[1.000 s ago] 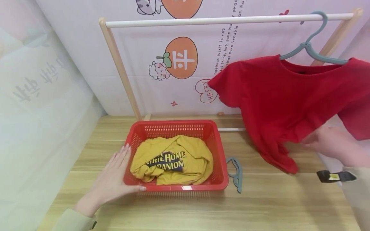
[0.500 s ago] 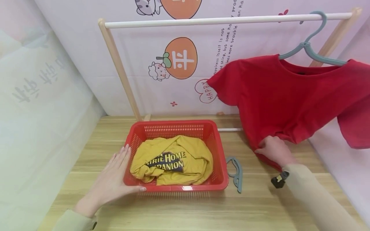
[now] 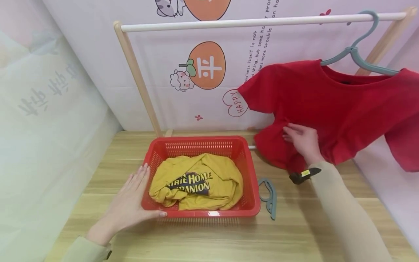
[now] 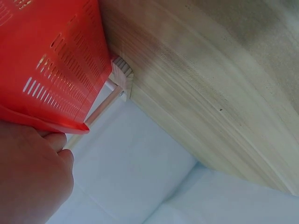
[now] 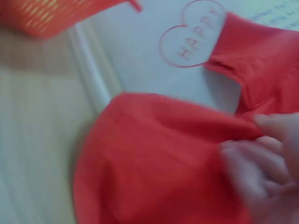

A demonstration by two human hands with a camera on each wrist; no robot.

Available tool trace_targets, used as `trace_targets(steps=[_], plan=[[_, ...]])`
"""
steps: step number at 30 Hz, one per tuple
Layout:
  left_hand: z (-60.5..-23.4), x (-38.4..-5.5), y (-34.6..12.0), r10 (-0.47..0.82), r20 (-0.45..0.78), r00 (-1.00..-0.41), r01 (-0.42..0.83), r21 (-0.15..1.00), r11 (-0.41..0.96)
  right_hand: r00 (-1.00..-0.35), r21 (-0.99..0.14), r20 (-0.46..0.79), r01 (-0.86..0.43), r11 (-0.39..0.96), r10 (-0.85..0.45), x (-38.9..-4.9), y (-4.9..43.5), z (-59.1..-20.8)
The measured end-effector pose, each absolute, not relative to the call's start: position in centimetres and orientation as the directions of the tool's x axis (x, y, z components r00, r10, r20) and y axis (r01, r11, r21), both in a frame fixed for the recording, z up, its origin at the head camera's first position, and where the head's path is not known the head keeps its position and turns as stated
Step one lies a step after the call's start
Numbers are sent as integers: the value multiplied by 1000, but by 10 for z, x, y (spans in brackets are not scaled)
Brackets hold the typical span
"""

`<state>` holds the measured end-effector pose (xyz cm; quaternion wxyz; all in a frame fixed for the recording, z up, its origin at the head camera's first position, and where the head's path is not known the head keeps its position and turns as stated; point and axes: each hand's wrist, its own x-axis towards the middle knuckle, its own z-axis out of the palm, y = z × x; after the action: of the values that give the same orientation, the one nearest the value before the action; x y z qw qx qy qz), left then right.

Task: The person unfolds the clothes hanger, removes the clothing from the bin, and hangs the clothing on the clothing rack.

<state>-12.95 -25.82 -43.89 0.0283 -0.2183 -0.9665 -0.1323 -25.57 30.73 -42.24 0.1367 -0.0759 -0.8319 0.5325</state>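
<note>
A red T-shirt (image 3: 327,98) hangs at the right on a grey-blue hanger (image 3: 376,68), hooked over the rack's white rail. My right hand (image 3: 304,142) pinches the shirt at its left side, drawing the cloth into a pucker; the lower part bulges out below. In the right wrist view, thumb and fingers meet at a fold of the red cloth. My left hand (image 3: 126,203) rests on the left rim of a red plastic basket (image 3: 253,182), fingers straight, thumb along the front rim. Inside the basket lies a crumpled yellow shirt (image 3: 226,182) with dark lettering.
A second grey-blue hanger (image 3: 272,200), folded up, lies on the wooden table (image 3: 209,240) just right of the basket. Behind, the rack's wooden post (image 3: 139,78) and white rail (image 3: 229,23) stand before a printed wall covering (image 3: 147,65).
My right hand has come in from the right to the shirt's lower part, then moved up along its left side, lifting and spreading the cloth leftward. The left hand has stayed on the basket.
</note>
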Motion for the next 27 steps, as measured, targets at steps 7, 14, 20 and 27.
trace_targets(steps=[7,14,20,27], plan=[[-437,-130,-258,414,109,-904,428,243,870,-998,-763,41,-1,647,47,-249,293,-421],[-437,-130,-257,413,101,-905,425,239,873,-999,-698,42,-49,714,-27,-230,270,-397],[-437,-131,-257,409,94,-908,420,242,875,-990,-620,8,-115,776,-140,-204,262,-396],[-437,-130,-258,410,98,-907,421,246,873,-983,-570,-52,-117,814,-178,-161,261,-433]])
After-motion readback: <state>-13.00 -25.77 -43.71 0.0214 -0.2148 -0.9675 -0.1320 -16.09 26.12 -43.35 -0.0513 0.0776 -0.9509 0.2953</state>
